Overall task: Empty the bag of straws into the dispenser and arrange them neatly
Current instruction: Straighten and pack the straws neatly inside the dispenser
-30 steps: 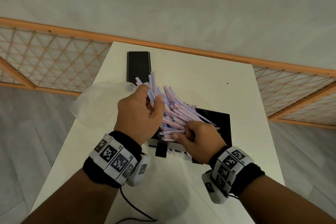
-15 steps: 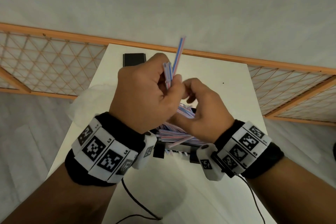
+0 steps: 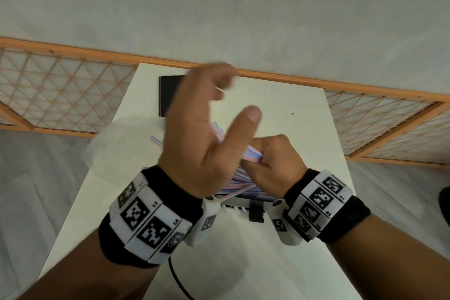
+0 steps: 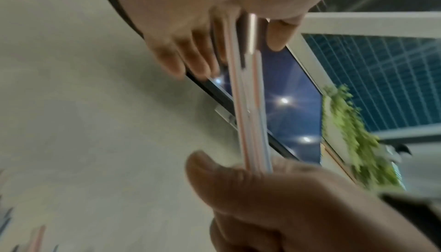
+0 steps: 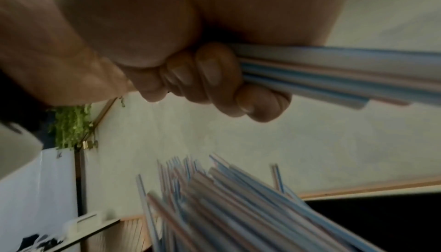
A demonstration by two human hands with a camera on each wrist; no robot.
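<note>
- Right hand [image 3: 275,161] is clenching one end of a straw bundle [image 5: 334,67], raised over the dispenser [image 3: 255,210].
- Left hand [image 3: 199,143] is flanking the bundle's far end, thumb spread; grip unclear through blur.
- Loose straws [image 5: 226,199] are lying jumbled across the dispenser on the worktop [image 3: 280,105].

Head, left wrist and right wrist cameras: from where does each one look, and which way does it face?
Head: worn on the head, facing forward and down at the white table; left hand, right hand and marker wristbands show.
Left wrist: looks along the left palm toward a wall and window; its fingers and the right thumb show.
Right wrist: looks along the right hand, whose fingers curl round a bunch of straws; a straw pile lies beyond.
Shared: both wrist views show the bunch and a green plant.
</note>
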